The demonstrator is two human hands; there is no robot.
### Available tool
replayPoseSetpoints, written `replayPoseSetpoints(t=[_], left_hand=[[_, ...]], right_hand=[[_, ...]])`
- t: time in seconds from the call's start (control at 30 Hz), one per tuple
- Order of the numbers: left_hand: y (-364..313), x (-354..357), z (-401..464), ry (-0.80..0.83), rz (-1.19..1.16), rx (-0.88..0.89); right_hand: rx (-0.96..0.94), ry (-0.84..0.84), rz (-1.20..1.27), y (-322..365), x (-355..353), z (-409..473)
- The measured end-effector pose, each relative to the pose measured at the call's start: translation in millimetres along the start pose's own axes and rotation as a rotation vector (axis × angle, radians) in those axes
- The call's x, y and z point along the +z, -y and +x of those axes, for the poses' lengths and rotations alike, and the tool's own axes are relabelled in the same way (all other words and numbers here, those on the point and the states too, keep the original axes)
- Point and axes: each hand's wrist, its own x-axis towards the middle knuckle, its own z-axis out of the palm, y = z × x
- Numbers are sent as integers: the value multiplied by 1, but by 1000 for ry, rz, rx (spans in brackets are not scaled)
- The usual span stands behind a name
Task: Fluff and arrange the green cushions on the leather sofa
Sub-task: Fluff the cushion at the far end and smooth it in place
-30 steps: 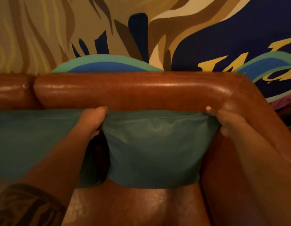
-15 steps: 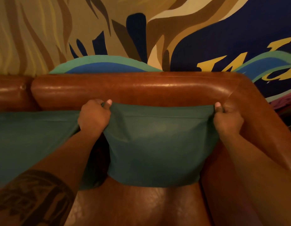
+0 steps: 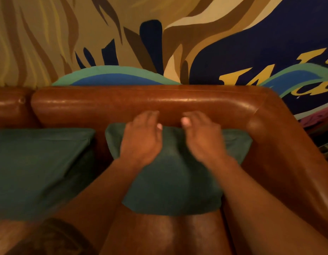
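Observation:
A green cushion (image 3: 175,183) leans against the backrest of the brown leather sofa (image 3: 141,102), in the right corner by the armrest. My left hand (image 3: 141,137) and my right hand (image 3: 201,138) lie flat and side by side on the cushion's upper middle, fingers spread toward the backrest, holding nothing. Both hands are motion-blurred. A second green cushion (image 3: 38,166) leans on the sofa to the left, a gap apart from the first.
The sofa's right armrest (image 3: 288,162) runs down the right side. The leather seat (image 3: 165,234) shows below the cushion. A painted mural wall (image 3: 159,34) rises behind the backrest.
Both hands let go of the cushion's top corners and moved inward onto its middle. The cushion's top edge dropped lower against the backrest.

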Motion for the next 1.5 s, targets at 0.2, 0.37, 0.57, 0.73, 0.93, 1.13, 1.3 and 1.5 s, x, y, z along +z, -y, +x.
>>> replayPoseSetpoints(t=[0.2,0.37,0.57,0.73,0.93,1.13,1.3,1.5], left_hand=[[7,31,-18,287,134,62],[32,33,-25,268,239,100],[56,24,-13,269,378,-25],[35,4,-27,-72,304,7],[-6,73,-127,-126,205,350],[15,130,-86,-191,333,302],[30,159,-49,-342,305,332],[36,167,-42,-370,290,369]], right_hand=[[-95,371,-150,11,45,-7],[-90,293,-324,-43,39,-13],[22,182,-552,-120,8,-18],[86,-76,-349,-105,-10,-27],[-202,-68,-94,-15,64,-128],[-195,-116,-318,-32,120,-87],[-225,-257,-374,-46,145,-55],[-260,-331,-368,-53,151,-50]])
